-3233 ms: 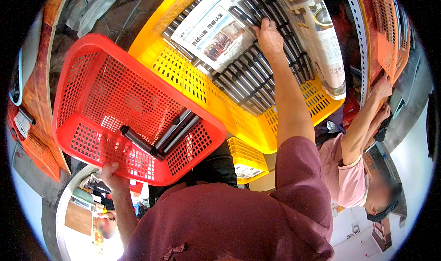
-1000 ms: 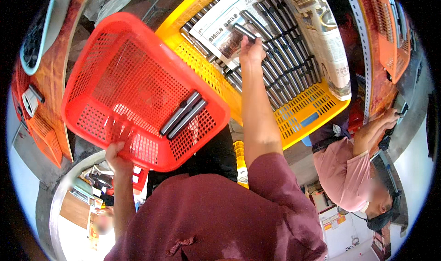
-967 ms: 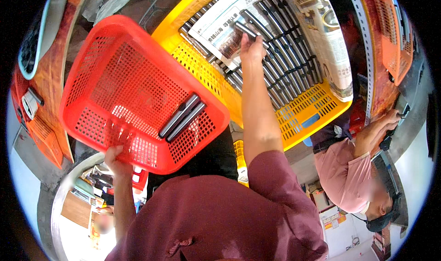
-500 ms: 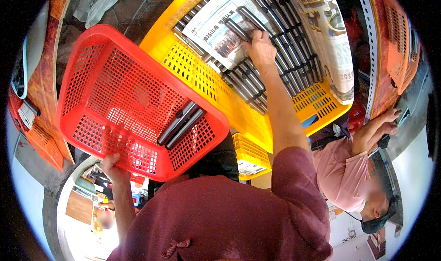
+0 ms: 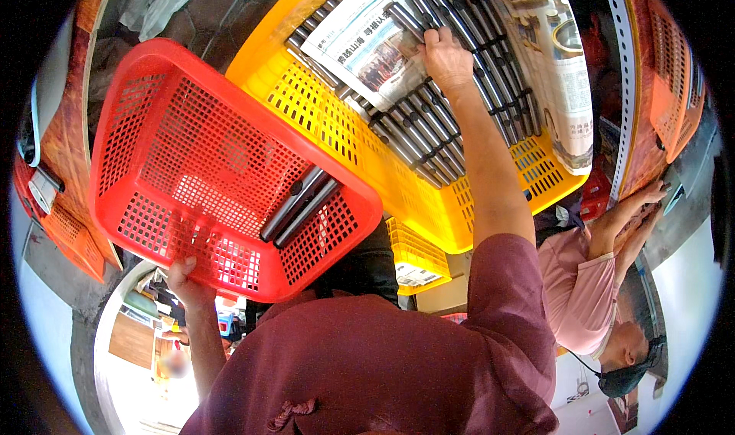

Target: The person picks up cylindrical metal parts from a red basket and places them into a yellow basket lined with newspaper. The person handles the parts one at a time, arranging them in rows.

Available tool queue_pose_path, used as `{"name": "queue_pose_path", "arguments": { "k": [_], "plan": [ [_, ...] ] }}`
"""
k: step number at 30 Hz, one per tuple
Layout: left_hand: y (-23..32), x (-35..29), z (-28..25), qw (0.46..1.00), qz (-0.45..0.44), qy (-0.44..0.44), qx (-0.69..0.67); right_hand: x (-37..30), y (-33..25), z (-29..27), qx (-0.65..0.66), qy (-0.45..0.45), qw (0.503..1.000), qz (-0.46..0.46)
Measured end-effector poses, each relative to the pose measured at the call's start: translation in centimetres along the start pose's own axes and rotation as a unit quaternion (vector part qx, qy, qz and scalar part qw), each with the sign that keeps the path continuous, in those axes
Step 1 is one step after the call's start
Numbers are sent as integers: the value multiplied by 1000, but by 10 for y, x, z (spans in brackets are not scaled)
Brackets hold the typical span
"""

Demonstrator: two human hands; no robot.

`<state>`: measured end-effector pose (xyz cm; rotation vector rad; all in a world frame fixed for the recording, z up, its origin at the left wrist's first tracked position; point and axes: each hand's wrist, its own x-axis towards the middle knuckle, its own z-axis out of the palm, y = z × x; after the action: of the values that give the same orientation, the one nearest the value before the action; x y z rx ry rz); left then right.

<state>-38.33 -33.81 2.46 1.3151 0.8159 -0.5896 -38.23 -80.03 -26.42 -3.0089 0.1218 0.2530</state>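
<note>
My left hand (image 5: 186, 276) grips the near rim of a red plastic basket (image 5: 138, 129), which is tilted up in front of me. Three dark metal rods (image 5: 298, 205) lie together against the basket's lower right wall. My right hand (image 5: 446, 58) reaches into a yellow plastic crate (image 5: 344, 121) and rests with closed fingers on a dark metal rod (image 5: 413, 20) among rows of grey metal rods (image 5: 429, 132). Sheets of newspaper (image 5: 367, 48) lie over and beside the rods in the crate.
A second person in a pink shirt (image 5: 582, 297) works at the right, hands on an orange shelf edge (image 5: 651, 197). A smaller yellow crate (image 5: 413, 255) sits below the big one. Orange crates (image 5: 674, 90) and a perforated metal upright (image 5: 624, 75) stand at right.
My right hand has shifted among the rods in the yellow crate, staying near the newspaper edge. The red basket has tilted slightly; the rods inside it stay put.
</note>
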Motion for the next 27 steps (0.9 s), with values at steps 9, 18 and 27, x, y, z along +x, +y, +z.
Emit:
{"name": "queue_pose_path", "arguments": {
  "k": [9, 18, 27],
  "plan": [
    [-3, -2, 6, 999, -5, -10, -30, -11, 18, 4, -23, -51, 997, 56],
    [-4, -3, 13, 1000, 0, -15, -15, -11, 8, -3, -17, -85, 996, 37],
    [-4, -5, 18, 1000, -5, -4, -18, -12, -7, 7, 5, -108, 994, 25]
  ]
}}
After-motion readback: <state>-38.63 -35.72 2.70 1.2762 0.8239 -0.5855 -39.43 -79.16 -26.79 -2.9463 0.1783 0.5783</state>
